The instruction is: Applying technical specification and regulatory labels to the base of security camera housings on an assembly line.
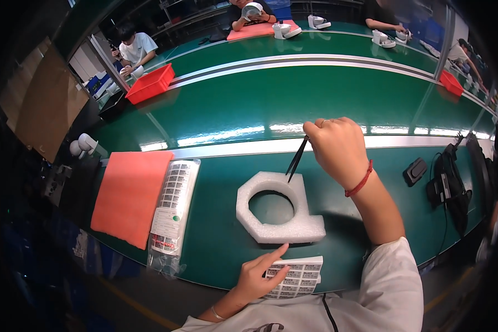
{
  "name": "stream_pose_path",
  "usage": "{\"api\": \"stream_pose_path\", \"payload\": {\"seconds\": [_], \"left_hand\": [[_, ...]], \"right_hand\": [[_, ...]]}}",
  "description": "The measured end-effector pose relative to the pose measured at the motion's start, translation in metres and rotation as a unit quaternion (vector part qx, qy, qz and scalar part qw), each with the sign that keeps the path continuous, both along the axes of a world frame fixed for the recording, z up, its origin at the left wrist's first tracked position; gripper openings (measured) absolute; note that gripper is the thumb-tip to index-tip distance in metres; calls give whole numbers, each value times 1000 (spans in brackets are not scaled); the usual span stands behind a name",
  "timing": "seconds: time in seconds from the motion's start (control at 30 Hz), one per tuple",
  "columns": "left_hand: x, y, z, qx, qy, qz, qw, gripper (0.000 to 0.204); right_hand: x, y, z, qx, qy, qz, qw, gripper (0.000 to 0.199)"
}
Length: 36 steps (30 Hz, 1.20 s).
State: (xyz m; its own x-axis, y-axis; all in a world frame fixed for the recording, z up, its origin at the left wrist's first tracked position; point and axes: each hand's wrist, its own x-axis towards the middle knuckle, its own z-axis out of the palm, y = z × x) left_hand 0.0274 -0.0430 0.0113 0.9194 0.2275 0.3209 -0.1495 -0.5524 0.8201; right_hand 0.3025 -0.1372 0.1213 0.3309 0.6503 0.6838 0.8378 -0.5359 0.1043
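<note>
Raised over the far right of a white foam ring block (246, 216), my right hand (337, 146) is closed around black tweezers (297, 160). Their tips point down at the block's far edge; whether they touch it or hold anything is too small to tell. The block has a round hole and a squared foot at its near right. My left hand (255, 281) lies with fingers stretched apart on a sheet of small printed labels (307, 276) at the table's near edge. Its index fingertip reaches the near side of the block.
Left of the block lie an orange foam sheet (130, 196) and a plastic-wrapped stack of labels (174, 207). On the right are a small black box (415, 171) and a cabled black device (448, 185). Beyond a metal rail (232, 149), red bins (152, 84) and white headsets (286, 31) stand near co-workers.
</note>
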Motion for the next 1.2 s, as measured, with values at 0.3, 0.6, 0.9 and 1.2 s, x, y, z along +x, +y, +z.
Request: {"api": "stream_pose_path", "payload": {"seconds": [0.3,0.6,0.9,1.2], "left_hand": [[2,-2,4,23,55,-17,998,36],[3,-2,-1,40,53,-13,998,32],[4,-3,0,50,53,-9,997,30],[4,-4,0,52,66,-8,996,30]], "right_hand": [[4,-10,-5,-110,52,-140,983,7],[-8,-18,4,-179,114,-92,973,3],[-6,-24,5,-195,189,15,962,23],[2,-26,10,-128,192,-67,971,15]]}}
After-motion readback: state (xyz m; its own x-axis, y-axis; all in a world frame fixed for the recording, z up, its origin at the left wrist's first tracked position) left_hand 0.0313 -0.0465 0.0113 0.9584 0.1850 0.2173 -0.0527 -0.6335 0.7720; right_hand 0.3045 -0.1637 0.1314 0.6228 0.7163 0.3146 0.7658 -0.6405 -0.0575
